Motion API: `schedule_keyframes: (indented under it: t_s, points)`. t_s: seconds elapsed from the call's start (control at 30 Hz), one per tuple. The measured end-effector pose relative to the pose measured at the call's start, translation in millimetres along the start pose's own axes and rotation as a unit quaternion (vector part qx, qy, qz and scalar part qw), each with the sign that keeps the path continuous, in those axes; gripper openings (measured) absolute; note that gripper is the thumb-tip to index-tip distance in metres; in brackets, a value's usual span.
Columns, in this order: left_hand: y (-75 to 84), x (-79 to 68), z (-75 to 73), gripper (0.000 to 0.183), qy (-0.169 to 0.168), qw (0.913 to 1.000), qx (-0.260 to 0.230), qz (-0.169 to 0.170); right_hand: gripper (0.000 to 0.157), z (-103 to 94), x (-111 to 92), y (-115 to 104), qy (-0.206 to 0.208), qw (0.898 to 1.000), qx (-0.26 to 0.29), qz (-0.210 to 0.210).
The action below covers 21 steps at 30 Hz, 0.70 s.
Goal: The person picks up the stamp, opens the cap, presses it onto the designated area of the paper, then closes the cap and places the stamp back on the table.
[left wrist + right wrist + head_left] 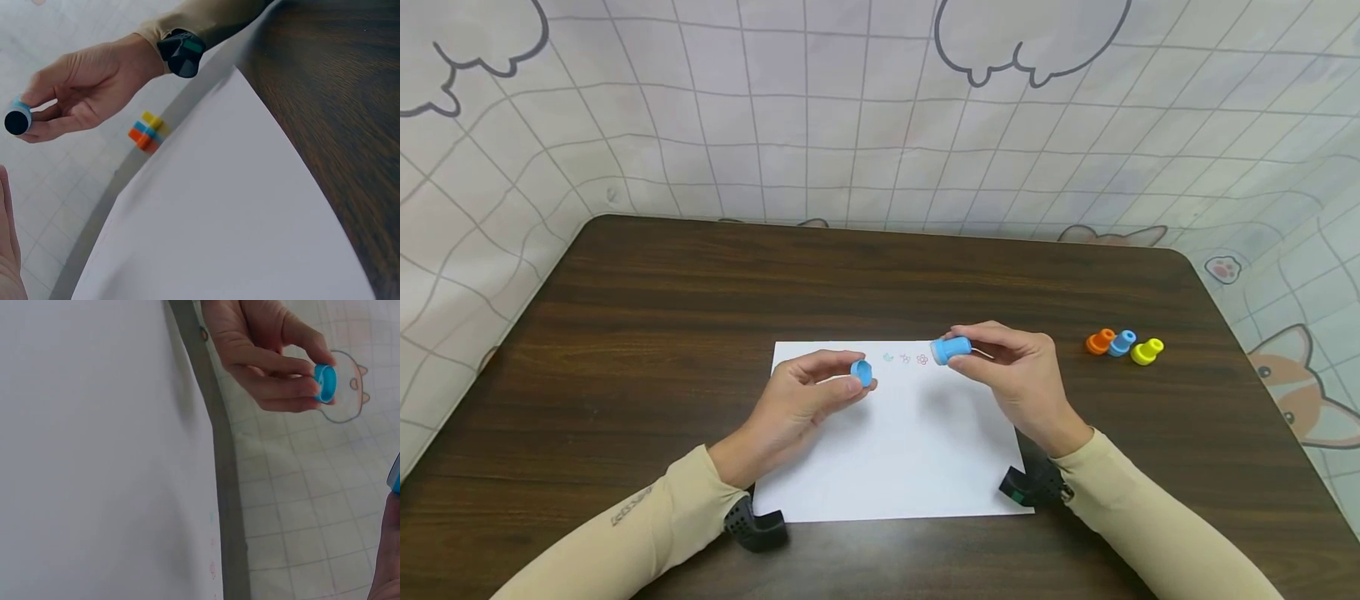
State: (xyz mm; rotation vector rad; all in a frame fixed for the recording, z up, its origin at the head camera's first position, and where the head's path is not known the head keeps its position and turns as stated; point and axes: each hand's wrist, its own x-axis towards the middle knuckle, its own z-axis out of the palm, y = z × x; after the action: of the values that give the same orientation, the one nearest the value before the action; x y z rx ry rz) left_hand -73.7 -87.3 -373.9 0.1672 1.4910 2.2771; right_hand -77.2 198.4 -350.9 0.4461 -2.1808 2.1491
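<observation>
Over the white paper (pixel 895 450), my left hand (pixel 801 400) pinches a small blue cap (pixel 862 372), its hollow side showing. To the right, my right hand (pixel 1018 367) holds a blue stamp (pixel 953 349) between thumb and fingers, tilted sideways above the paper's upper right. The stamp's dark round face (pixel 17 122) shows uncovered in the left wrist view. Stamp and cap are apart. A short row of small printed shapes, a green one (pixel 888 357), a faint middle one (pixel 905 359) and a reddish flower (pixel 922 359), runs along the paper's top edge between the hands.
An orange stamp (pixel 1101 341), another blue stamp (pixel 1122 342) and a yellow stamp (pixel 1147 352) stand close together right of the paper on the dark wooden table (pixel 647 333). A pale grid-patterned cloth (pixel 820 108) hangs behind and beside the table.
</observation>
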Motion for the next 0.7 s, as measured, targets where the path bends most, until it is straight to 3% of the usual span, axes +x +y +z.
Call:
schedule_keyframes:
  t_s: [0.47, 0.7]
  points:
    - [1.9, -6.3, -16.9, 0.029, -0.018, 0.9998, 0.002, 0.001, 0.039, -16.4, -1, 11, 0.005, 1.000, 0.023, 0.020]
    - [1.5, -4.9, -20.4, 0.029, -0.012, 0.9999, -0.004, -0.009, 0.041, -21.8, -1, 16, 0.016, 0.999, -0.019, 0.030]
